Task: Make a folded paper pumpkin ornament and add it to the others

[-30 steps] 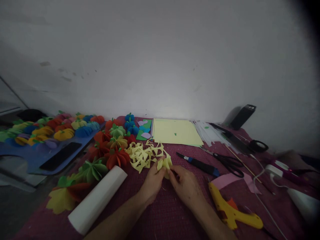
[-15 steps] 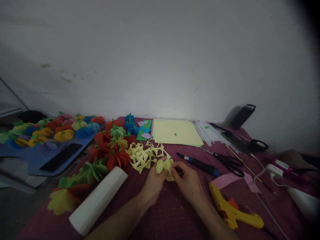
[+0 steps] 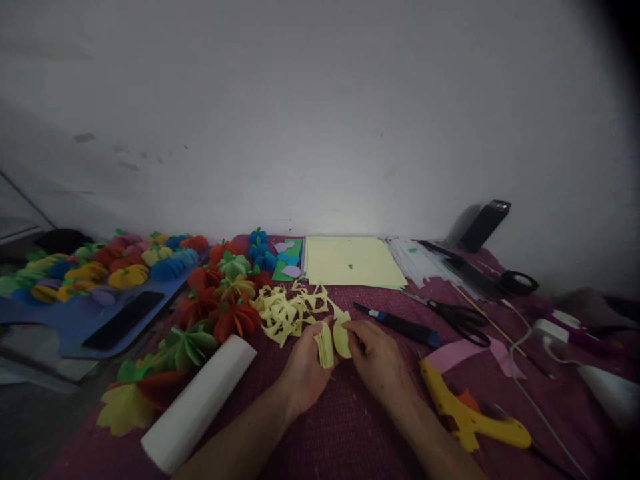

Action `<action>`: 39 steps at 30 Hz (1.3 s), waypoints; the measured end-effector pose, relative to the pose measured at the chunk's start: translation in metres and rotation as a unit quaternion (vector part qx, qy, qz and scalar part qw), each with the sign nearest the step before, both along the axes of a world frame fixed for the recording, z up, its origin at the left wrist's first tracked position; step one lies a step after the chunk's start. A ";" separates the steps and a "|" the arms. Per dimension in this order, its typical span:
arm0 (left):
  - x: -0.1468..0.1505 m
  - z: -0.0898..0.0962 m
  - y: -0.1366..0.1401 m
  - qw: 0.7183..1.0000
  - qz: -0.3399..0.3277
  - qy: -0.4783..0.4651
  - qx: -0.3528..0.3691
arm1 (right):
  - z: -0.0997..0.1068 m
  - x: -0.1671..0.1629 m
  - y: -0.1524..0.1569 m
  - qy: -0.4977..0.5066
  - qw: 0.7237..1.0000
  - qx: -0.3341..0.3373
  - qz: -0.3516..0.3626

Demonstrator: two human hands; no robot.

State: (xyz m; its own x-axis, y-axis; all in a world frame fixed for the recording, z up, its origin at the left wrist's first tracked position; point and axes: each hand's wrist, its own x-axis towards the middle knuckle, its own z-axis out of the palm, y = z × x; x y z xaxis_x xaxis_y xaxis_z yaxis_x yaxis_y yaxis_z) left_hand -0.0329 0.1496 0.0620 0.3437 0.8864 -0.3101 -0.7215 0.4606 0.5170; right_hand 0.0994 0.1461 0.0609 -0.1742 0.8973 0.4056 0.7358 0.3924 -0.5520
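My left hand (image 3: 304, 367) is closed around a small stack of pale yellow paper pieces (image 3: 325, 347), their layered edges facing me. Between the thumb and fingers of my right hand (image 3: 375, 353) is a rounded yellow paper piece (image 3: 342, 335), held just right of the stack. Whether that piece still touches the stack I cannot tell. Curly yellow paper scraps (image 3: 285, 310) lie just beyond my left hand. A utility knife (image 3: 400, 325) rests past my right hand, and a yellow glue gun (image 3: 465, 420) lies to the right of my right forearm.
Colourful paper pumpkins (image 3: 235, 317) crowd the left side, with more on a blue board (image 3: 45, 327) beside a black phone (image 3: 123, 319). A white roll (image 3: 200, 403) lies front left. Yellow sheets (image 3: 355, 260) sit at the back. Black-handled scissors (image 3: 457, 320) and a white cable (image 3: 533, 393) are right.
The yellow paper pieces have turned, so the stack's edges now show in my left hand. My right hand has drawn one rounded piece slightly apart to the right.
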 end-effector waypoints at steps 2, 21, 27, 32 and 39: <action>0.000 0.001 0.000 1.000 0.000 0.002 0.001 | 0.001 -0.002 -0.002 -0.010 1.000 -0.011 0.015; 0.004 0.000 -0.004 0.999 0.023 0.023 0.032 | 0.010 -0.007 -0.007 0.024 0.998 -0.066 0.005; 0.003 0.001 -0.004 0.999 0.015 0.017 0.045 | 0.011 -0.007 -0.006 0.036 0.997 -0.069 0.008; 0.002 0.004 -0.007 0.998 0.006 0.016 0.062 | 0.010 -0.006 -0.006 0.037 0.997 -0.070 0.016; 0.003 -0.002 -0.005 0.998 0.033 0.025 0.053 | 0.009 -0.006 -0.006 0.041 0.998 -0.054 0.012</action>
State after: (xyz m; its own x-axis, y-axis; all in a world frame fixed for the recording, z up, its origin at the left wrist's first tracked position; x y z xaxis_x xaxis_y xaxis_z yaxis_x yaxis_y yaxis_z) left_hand -0.0296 0.1441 0.0605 0.2701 0.9354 -0.2283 -0.7203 0.3537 0.5967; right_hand 0.0934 0.1402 0.0699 -0.1660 0.9326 0.3204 0.6780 0.3439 -0.6497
